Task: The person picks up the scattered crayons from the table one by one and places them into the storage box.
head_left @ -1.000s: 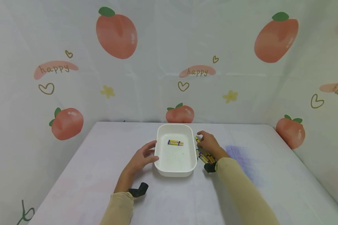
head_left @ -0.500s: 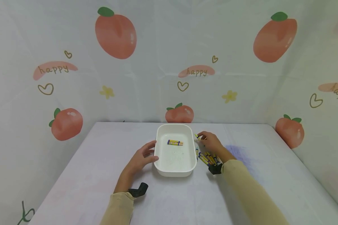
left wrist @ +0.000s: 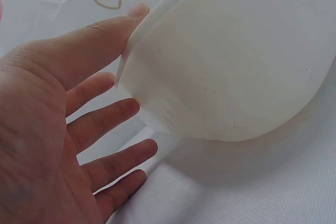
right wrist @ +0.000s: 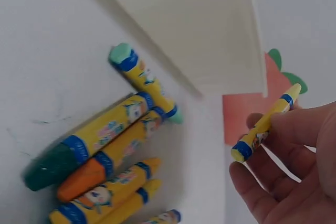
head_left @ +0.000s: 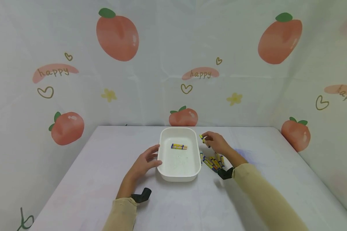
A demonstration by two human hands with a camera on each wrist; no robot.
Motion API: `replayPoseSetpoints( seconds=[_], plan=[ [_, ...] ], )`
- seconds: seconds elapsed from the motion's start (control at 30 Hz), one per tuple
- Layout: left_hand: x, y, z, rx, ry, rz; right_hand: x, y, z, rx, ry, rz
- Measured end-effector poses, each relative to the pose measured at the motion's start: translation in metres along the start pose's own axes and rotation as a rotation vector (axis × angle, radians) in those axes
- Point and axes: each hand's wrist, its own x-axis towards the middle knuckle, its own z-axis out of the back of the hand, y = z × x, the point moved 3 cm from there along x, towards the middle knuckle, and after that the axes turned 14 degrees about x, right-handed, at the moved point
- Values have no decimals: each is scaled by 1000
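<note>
My right hand [head_left: 218, 143] pinches a pale yellow crayon [right wrist: 266, 123] between thumb and fingers, raised beside the tub's far right corner. The crayon has a yellow wrapper with blue bands. At the left side of the white plastic tub [head_left: 179, 170], my left hand [head_left: 143, 164] rests with its thumb at the rim and its other fingers loosely spread along the outer wall. Inside the tub, two crayons [head_left: 179, 146] lie side by side. Below my right hand, several loose crayons are on the table, among them a dark green crayon [right wrist: 89, 140] and an orange crayon [right wrist: 107, 158].
Close along the tub's right wall lies a mint green crayon [right wrist: 148, 81]. A white cloth covers the table [head_left: 104, 192], with a purple smudge [head_left: 244, 155] right of the crayons. Behind the table hangs a white curtain [head_left: 162, 41] printed with peaches.
My right hand has lifted the pale yellow crayon from beside the pile, moving slightly right and away, which uncovers more of the crayons. The left hand and the tub keep their places.
</note>
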Motion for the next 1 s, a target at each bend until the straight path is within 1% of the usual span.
replayPoseSetpoints(
  seconds=[0.07,0.2,0.43,0.53,0.7,0.8,1.0],
  plan=[
    [0,0,0,-3,0,-7,1,5,1,-1,21,9],
    [-1,-1,1,-8,3,-16,5,16,4,14,63,-1],
    [-2,-1,1,-8,-1,-8,12,42,4,10,119,11],
    [0,3,-2,-9,-14,0,15,51,2,26,157,8],
    [5,11,-7,-6,-46,12,22,61,-3,18,252,10],
    [3,8,-5,-15,-38,17,26,68,-9,11,292,-7],
    [-1,0,0,-21,-4,1,34,71,-22,6,346,-30]
  ],
)
